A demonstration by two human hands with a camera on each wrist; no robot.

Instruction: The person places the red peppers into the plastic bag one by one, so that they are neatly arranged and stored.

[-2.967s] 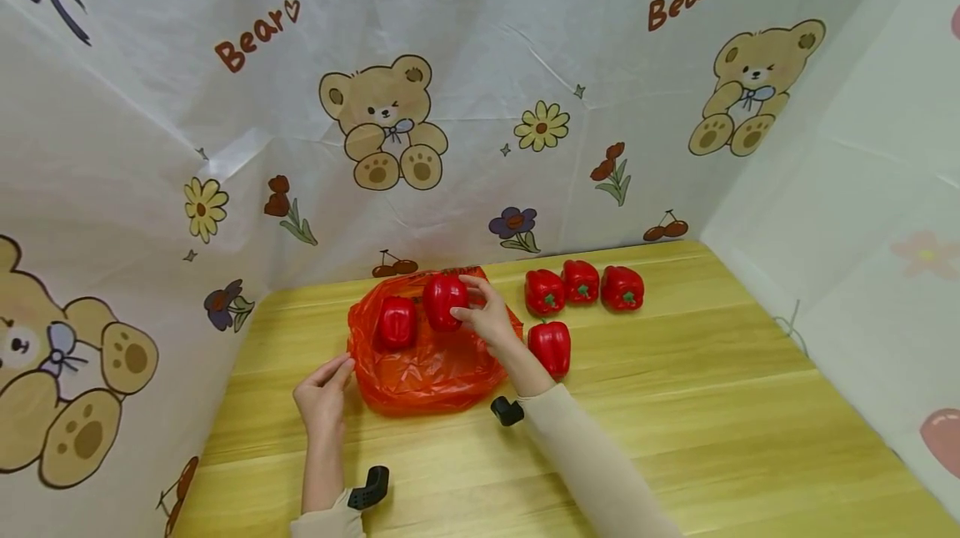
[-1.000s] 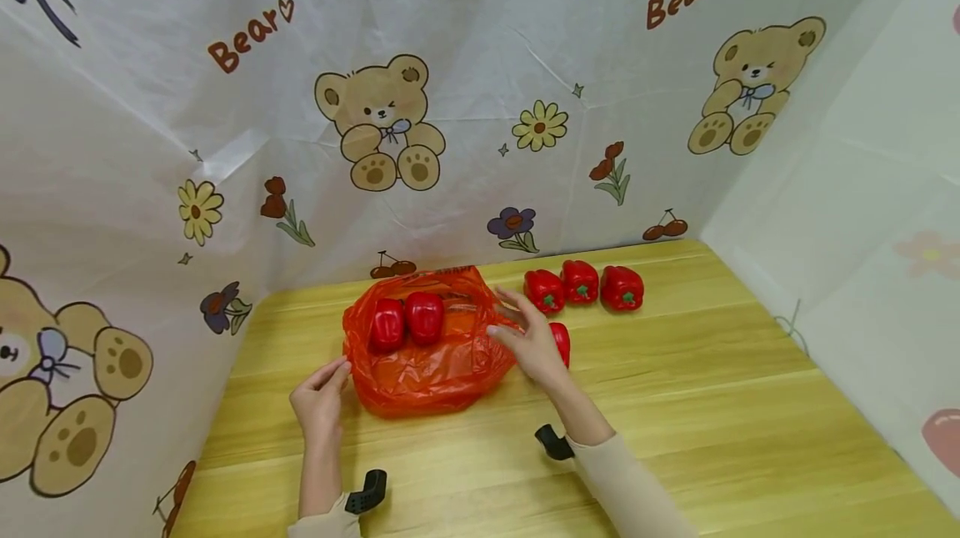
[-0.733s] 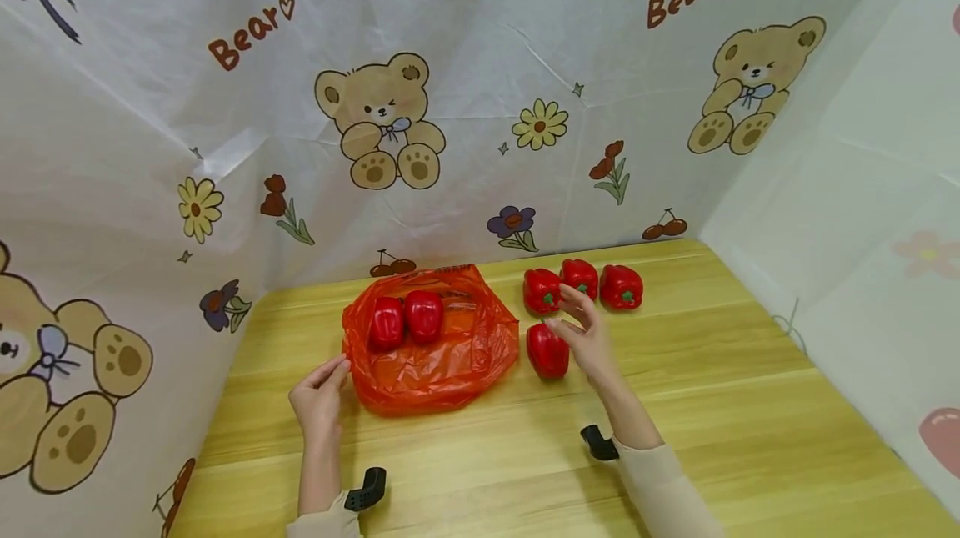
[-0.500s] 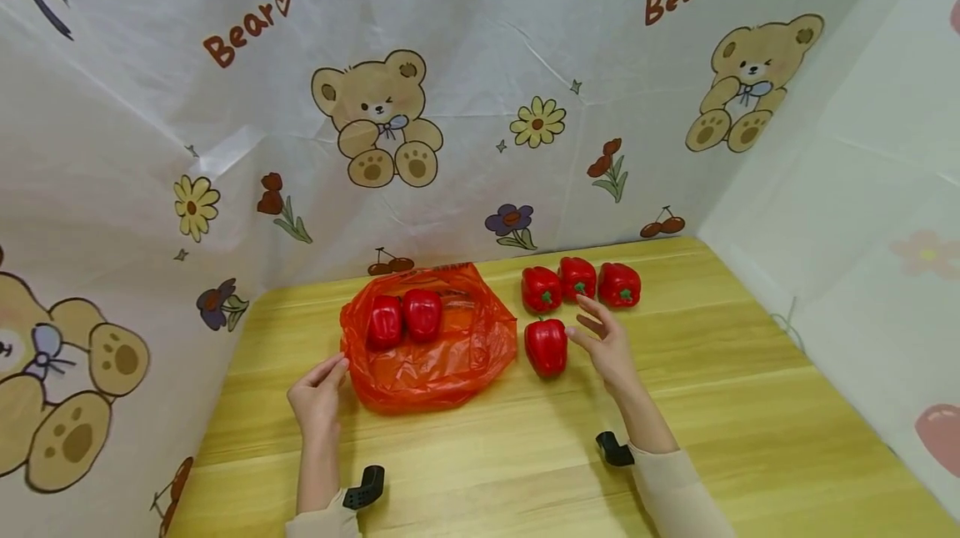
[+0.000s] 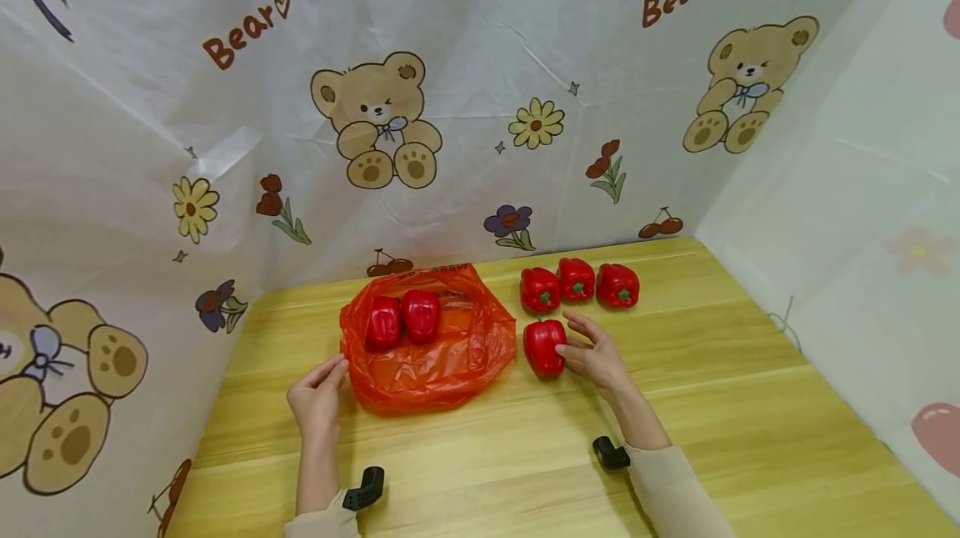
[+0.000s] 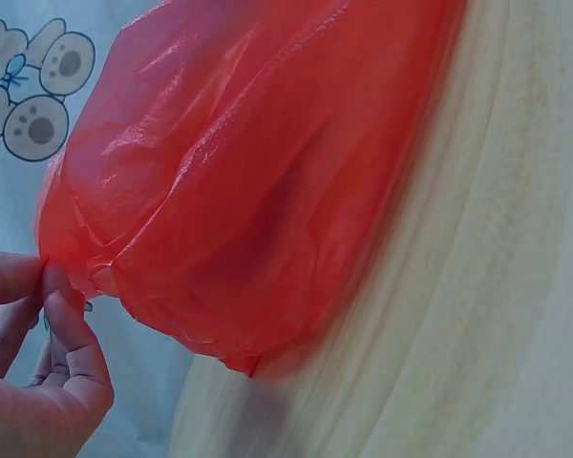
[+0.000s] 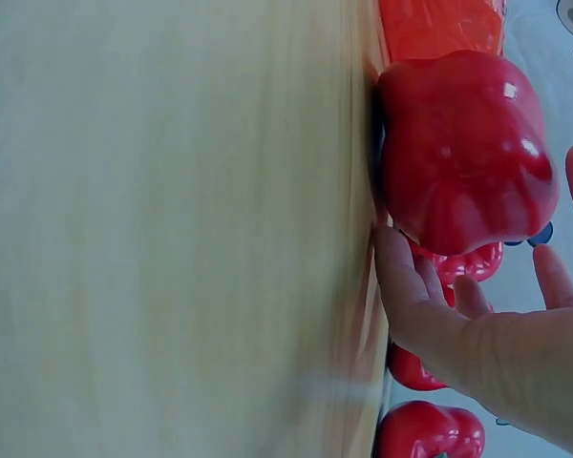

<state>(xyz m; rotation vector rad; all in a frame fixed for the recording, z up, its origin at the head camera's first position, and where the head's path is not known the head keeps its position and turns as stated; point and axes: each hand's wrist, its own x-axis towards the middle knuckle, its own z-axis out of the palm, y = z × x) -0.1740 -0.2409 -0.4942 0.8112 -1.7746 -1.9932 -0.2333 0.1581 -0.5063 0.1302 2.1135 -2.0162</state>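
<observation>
An orange-red plastic bag (image 5: 480, 342) lies with its mouth spread on the table, two red bell peppers (image 5: 422, 317) side by side in its left half. My left hand (image 5: 318, 400) pinches the bag's left edge between thumb and fingertips; in the left wrist view the plastic (image 6: 220, 191) stretches up from that pinch. Just right of the bag stands a single red bell pepper (image 5: 542, 348). My right hand (image 5: 600, 363) is at its right side, fingers spread and thumb overlapping it. The right wrist view has the fingertips close beside this pepper (image 7: 463, 153), not wrapped round it.
Three more red bell peppers (image 5: 576, 280) with green stems sit in a group farther back, right of the bag. The wood-grain table (image 5: 720, 388) meets a white curtain (image 5: 465, 29) printed with bears at its rear. A thin cable (image 5: 787, 325) hangs at the right edge.
My right hand set its pepper down in the bag beside the first, let go, moved right past the bag and closed in on the single pepper. My left hand stays at the bag's edge.
</observation>
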